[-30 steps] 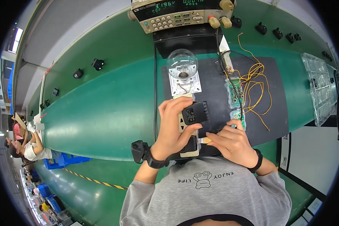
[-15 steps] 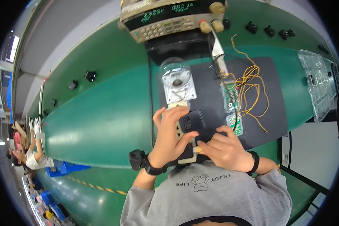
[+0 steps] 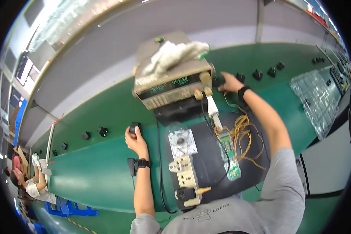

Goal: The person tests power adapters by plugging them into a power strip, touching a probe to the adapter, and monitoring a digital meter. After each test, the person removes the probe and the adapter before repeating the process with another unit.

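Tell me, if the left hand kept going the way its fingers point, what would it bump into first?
The left hand already touches a small black plug. Further along that line lies bare green bench, then probably the grey wall; depth is hard to judge.

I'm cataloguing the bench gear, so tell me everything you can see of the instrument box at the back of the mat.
The instrument box is a beige, metal-looking bench unit, seen tilted, standing on the green table behind the black mat. Its front has a dark lit display, rows of small buttons and two round pale knobs at the right. A crumpled white cloth lies on top. Cables lead from its front down to the mat. Neither hand touches it.
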Tool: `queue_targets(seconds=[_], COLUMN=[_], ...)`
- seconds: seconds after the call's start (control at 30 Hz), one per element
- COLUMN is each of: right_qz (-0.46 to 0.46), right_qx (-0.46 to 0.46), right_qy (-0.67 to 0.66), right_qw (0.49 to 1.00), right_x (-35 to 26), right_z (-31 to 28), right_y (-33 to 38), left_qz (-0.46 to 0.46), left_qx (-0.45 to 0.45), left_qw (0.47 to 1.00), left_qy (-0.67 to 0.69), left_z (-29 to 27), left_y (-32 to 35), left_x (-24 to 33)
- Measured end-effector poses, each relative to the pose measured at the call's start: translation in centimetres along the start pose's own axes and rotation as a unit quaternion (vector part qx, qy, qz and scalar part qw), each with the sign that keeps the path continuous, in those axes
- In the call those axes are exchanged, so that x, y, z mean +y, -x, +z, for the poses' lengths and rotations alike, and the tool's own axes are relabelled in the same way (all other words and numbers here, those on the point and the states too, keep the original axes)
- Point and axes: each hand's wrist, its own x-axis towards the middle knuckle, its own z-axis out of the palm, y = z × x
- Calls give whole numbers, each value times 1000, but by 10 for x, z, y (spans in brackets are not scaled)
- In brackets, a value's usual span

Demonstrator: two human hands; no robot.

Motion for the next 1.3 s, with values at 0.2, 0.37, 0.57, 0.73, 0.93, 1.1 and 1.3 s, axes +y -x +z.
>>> queue_targets(seconds=[0.2,0.37,0.57,0.73,0.93,1.1,1.3], right_qz=[-64,-21,-69,-269,-318,-383,-371], right_qx=[2,66,50,-83,-151,-191,-179], right_qy=[-34,-104,-283,-181,-177,-121,0], right_qw=[997,992,955,942,919,896,911], right_x=[-26,-50,-111,-216,-246,-270,-285], right_z=[8,-39,-69,-51,14,13,20], right_y=[-5,32,115,190,217,220,229], left_qz=[22,-1,14,12,28,34,105], left_qx=[-7,-39,89,46,-61,-125,-96], left_qw=[993,995,996,990,992,986,986], left_qy=[-112,-89,9,129,107,102,91], left_z=[19,24,22,-5,-35,-52,-78], left_y=[-32,-41,-34,7,70,79,71], left_x=[-8,1,-14,-7,18,30,60])
